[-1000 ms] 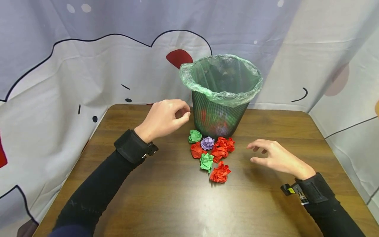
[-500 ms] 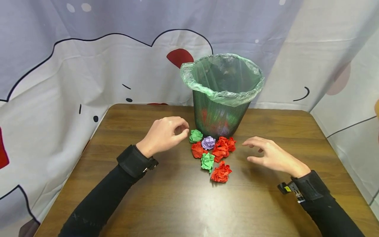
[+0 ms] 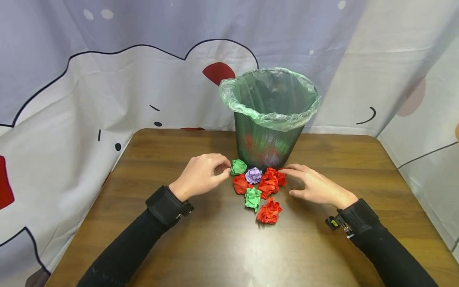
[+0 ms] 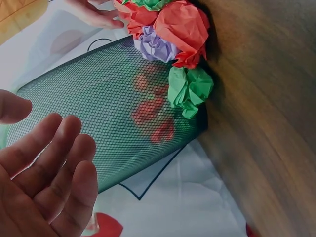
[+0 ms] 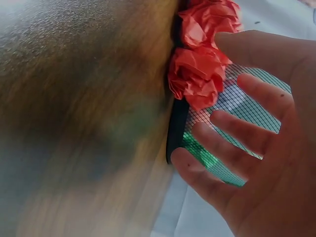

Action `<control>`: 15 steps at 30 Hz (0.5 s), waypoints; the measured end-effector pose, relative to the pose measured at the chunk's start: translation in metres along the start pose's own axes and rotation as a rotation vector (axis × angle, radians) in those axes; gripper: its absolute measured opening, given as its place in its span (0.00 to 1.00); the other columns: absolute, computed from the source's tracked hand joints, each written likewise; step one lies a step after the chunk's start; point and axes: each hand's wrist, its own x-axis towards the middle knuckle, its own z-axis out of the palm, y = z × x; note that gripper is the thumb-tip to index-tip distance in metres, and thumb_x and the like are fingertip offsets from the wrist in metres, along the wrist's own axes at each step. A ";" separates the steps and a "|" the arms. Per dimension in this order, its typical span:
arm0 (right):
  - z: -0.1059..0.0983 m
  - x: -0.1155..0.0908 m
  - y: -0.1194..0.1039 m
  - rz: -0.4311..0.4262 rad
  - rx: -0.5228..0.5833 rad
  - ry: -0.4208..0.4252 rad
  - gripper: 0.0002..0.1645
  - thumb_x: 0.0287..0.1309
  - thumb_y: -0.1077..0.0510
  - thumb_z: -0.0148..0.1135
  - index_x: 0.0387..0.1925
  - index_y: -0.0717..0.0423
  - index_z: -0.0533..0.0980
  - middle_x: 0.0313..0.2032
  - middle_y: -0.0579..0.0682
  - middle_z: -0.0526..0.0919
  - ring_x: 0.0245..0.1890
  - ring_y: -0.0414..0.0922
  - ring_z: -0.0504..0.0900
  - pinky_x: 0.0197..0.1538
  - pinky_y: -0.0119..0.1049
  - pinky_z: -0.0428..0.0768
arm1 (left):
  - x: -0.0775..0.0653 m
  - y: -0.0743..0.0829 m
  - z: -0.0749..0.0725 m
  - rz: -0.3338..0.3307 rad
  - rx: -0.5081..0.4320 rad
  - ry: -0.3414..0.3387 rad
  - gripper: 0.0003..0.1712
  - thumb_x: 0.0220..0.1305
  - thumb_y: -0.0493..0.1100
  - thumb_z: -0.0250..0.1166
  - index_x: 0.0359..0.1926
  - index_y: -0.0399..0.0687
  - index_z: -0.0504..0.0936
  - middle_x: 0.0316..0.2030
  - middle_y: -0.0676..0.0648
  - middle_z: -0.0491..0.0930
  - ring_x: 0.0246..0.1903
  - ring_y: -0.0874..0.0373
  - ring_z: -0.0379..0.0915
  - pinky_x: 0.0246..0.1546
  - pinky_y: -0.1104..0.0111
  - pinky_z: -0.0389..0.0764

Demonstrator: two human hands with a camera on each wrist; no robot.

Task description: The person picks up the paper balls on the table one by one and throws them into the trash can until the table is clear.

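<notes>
Several crumpled paper balls lie at the foot of the bin: a green ball (image 3: 238, 167), a purple ball (image 3: 253, 175), a red ball (image 3: 241, 184), clustered red balls (image 3: 269, 183), a nearer green ball (image 3: 252, 199) and a red ball (image 3: 269, 211) closest to me. My left hand (image 3: 202, 175) hovers just left of the back green ball (image 4: 190, 90), fingers loosely bent, holding nothing. At the right of the clustered red balls, my right hand (image 3: 315, 184) reaches in, its fingertips close to them; the right wrist view shows spread fingers and an empty palm beside a red ball (image 5: 197, 76).
A mesh wastebasket (image 3: 263, 147) lined with a green plastic bag (image 3: 229, 95) stands at the back of the wooden table (image 3: 201, 247). Coloured paper shows through its mesh. A patterned curtain (image 3: 143, 87) hangs behind the table.
My left hand has come down toward the back green ball. My right hand has moved left, up to the clustered red balls. The paper balls lie as before.
</notes>
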 end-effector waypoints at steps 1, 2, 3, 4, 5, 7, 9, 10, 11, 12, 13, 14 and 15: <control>0.001 0.002 0.000 0.002 -0.009 -0.008 0.42 0.56 0.52 0.73 0.71 0.45 0.69 0.68 0.55 0.70 0.67 0.57 0.70 0.63 0.59 0.73 | -0.001 0.000 0.001 0.000 -0.002 -0.001 0.08 0.64 0.46 0.62 0.39 0.55 0.87 0.33 0.59 0.83 0.34 0.61 0.79 0.34 0.68 0.78; 0.003 0.003 -0.001 0.004 -0.012 -0.015 0.42 0.56 0.52 0.73 0.71 0.45 0.69 0.68 0.56 0.70 0.67 0.57 0.70 0.63 0.59 0.73 | -0.002 0.000 0.002 -0.001 -0.005 -0.002 0.08 0.64 0.46 0.62 0.39 0.55 0.87 0.33 0.59 0.83 0.34 0.61 0.79 0.34 0.68 0.77; 0.004 0.004 -0.001 0.008 -0.014 -0.021 0.42 0.55 0.52 0.73 0.71 0.45 0.69 0.67 0.56 0.70 0.67 0.57 0.70 0.63 0.59 0.73 | -0.003 0.000 0.003 0.000 -0.007 -0.004 0.08 0.64 0.46 0.62 0.39 0.55 0.87 0.33 0.59 0.83 0.34 0.61 0.79 0.34 0.68 0.77; 0.005 0.005 -0.001 0.010 -0.019 -0.026 0.42 0.55 0.52 0.73 0.71 0.45 0.69 0.67 0.57 0.71 0.67 0.57 0.70 0.63 0.59 0.74 | -0.003 0.000 0.004 -0.001 -0.006 -0.006 0.08 0.64 0.46 0.62 0.39 0.55 0.87 0.33 0.59 0.83 0.34 0.62 0.79 0.34 0.69 0.77; 0.006 0.007 -0.001 0.012 -0.028 -0.030 0.42 0.55 0.52 0.72 0.71 0.45 0.69 0.67 0.57 0.71 0.67 0.58 0.71 0.62 0.59 0.74 | -0.004 0.000 0.005 -0.003 -0.005 -0.009 0.08 0.63 0.46 0.62 0.39 0.56 0.86 0.32 0.60 0.83 0.34 0.62 0.79 0.34 0.69 0.77; 0.007 0.009 -0.002 0.014 -0.040 -0.033 0.41 0.55 0.52 0.72 0.71 0.45 0.69 0.67 0.58 0.71 0.66 0.59 0.71 0.62 0.60 0.74 | -0.005 0.000 0.006 -0.007 0.000 -0.017 0.07 0.63 0.46 0.62 0.38 0.57 0.86 0.32 0.60 0.82 0.34 0.63 0.79 0.34 0.69 0.77; 0.009 0.012 -0.002 0.018 -0.055 -0.029 0.40 0.55 0.52 0.72 0.70 0.46 0.70 0.66 0.59 0.71 0.65 0.59 0.72 0.60 0.60 0.75 | -0.006 0.000 0.008 -0.011 0.004 -0.025 0.07 0.63 0.46 0.62 0.38 0.57 0.86 0.32 0.61 0.82 0.34 0.65 0.78 0.34 0.70 0.77; 0.010 0.013 -0.002 0.018 -0.060 -0.024 0.40 0.55 0.52 0.73 0.69 0.47 0.71 0.66 0.60 0.72 0.65 0.60 0.73 0.60 0.60 0.76 | -0.007 0.000 0.008 -0.013 0.005 -0.028 0.07 0.63 0.46 0.62 0.38 0.57 0.86 0.32 0.61 0.82 0.33 0.65 0.77 0.34 0.70 0.77; 0.011 0.014 -0.002 0.013 -0.064 -0.016 0.39 0.55 0.53 0.73 0.69 0.48 0.72 0.65 0.60 0.72 0.64 0.60 0.74 0.59 0.60 0.76 | -0.007 0.000 0.009 -0.014 0.005 -0.032 0.06 0.62 0.46 0.62 0.38 0.57 0.86 0.32 0.61 0.81 0.33 0.65 0.77 0.34 0.70 0.77; 0.011 0.016 -0.002 0.009 -0.063 -0.009 0.38 0.55 0.53 0.73 0.68 0.49 0.73 0.65 0.61 0.72 0.63 0.60 0.74 0.59 0.59 0.76 | -0.007 0.000 0.009 -0.016 0.008 -0.035 0.06 0.62 0.46 0.63 0.38 0.58 0.86 0.32 0.61 0.81 0.33 0.65 0.77 0.34 0.70 0.76; 0.012 0.017 -0.002 0.004 -0.064 0.000 0.37 0.55 0.54 0.73 0.67 0.50 0.73 0.64 0.61 0.73 0.62 0.60 0.75 0.59 0.59 0.77 | -0.008 0.000 0.010 -0.017 0.009 -0.038 0.06 0.62 0.46 0.63 0.38 0.58 0.86 0.31 0.61 0.81 0.33 0.66 0.77 0.34 0.70 0.76; 0.014 0.019 -0.002 -0.001 -0.061 0.009 0.36 0.55 0.54 0.73 0.66 0.51 0.74 0.63 0.61 0.73 0.61 0.59 0.76 0.59 0.58 0.77 | -0.008 0.000 0.010 -0.019 0.010 -0.041 0.06 0.62 0.46 0.63 0.38 0.58 0.86 0.31 0.61 0.81 0.33 0.66 0.76 0.34 0.70 0.76; 0.015 0.020 -0.001 -0.010 -0.060 0.019 0.34 0.55 0.55 0.73 0.64 0.52 0.75 0.63 0.61 0.74 0.60 0.59 0.77 0.59 0.57 0.77 | -0.008 0.000 0.010 -0.020 0.012 -0.043 0.06 0.62 0.46 0.63 0.38 0.58 0.86 0.31 0.61 0.81 0.33 0.66 0.76 0.34 0.70 0.76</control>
